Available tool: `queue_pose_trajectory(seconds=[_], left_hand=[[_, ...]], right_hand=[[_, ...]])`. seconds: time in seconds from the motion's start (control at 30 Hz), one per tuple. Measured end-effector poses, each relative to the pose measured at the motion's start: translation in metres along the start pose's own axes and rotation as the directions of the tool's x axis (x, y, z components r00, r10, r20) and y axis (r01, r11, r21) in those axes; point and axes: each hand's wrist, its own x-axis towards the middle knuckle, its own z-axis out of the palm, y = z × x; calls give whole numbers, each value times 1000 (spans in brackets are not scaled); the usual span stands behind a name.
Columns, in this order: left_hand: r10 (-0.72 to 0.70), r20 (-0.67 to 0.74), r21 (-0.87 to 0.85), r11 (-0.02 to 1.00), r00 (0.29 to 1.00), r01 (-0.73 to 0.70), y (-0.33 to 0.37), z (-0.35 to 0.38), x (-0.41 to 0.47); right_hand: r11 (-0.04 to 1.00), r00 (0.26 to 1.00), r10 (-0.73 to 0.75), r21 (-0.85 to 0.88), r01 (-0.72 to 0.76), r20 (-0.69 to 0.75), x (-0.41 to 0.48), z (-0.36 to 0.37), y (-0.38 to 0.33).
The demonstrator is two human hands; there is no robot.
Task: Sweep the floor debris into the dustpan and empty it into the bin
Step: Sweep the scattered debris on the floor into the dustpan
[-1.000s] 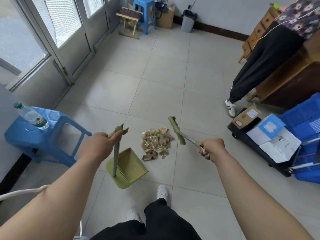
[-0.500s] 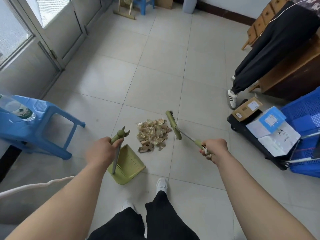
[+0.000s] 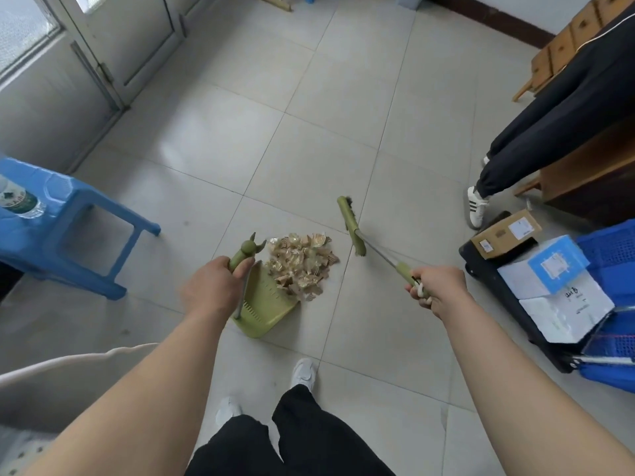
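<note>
At the centre of the tiled floor (image 3: 213, 166), two bare forearms reached forward and down.

Left hand (image 3: 213, 286): fist wrapped round the green grip of the dustpan handle (image 3: 244, 255), whose top ended in two small prongs. A thin metal rod ran down from the grip to the dustpan (image 3: 266, 309), green, ribbed inside, resting on the floor with its open edge toward the debris.

Right hand (image 3: 434, 286): fingers curled tight about the green end of the broom handle (image 3: 402, 269). A slim metal shaft led up and left to the broom head (image 3: 350, 225), green with dark bristles, lying just right of the debris and apart from it.

Debris (image 3: 302, 262): one heap of pale tan scraps, between dustpan and broom head, its near edge touching the dustpan's lip. Whether any piece lay inside the pan could not be told.

Below the hands: dark trousers and two white shoes (image 3: 302, 372) of the person sweeping.

Left side: blue plastic stool (image 3: 79, 214) bearing a clear bottle (image 3: 19, 201) with a green label. Behind it, a grey door (image 3: 113, 42).

Right side: a second person's dark trouser legs and a white striped shoe (image 3: 477, 207); wooden furniture (image 3: 591, 173); a brown cardboard box (image 3: 505, 233) and white boxes (image 3: 563, 304) on a black base; blue crates (image 3: 615, 255) at the edge.
</note>
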Motion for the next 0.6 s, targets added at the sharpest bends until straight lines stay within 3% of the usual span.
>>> queue_pose_trajectory(seconds=[0.17,0.6], left_hand=[[-22,22,-118,993,1000,24,41,21,11],[-14,-10,-84,996,1000,13,99,44,53]], right_hand=[[999,1000,8,-36,-8,10,33,-9,-22],[940,991,-129,-316,133,34,103,-4,-57]])
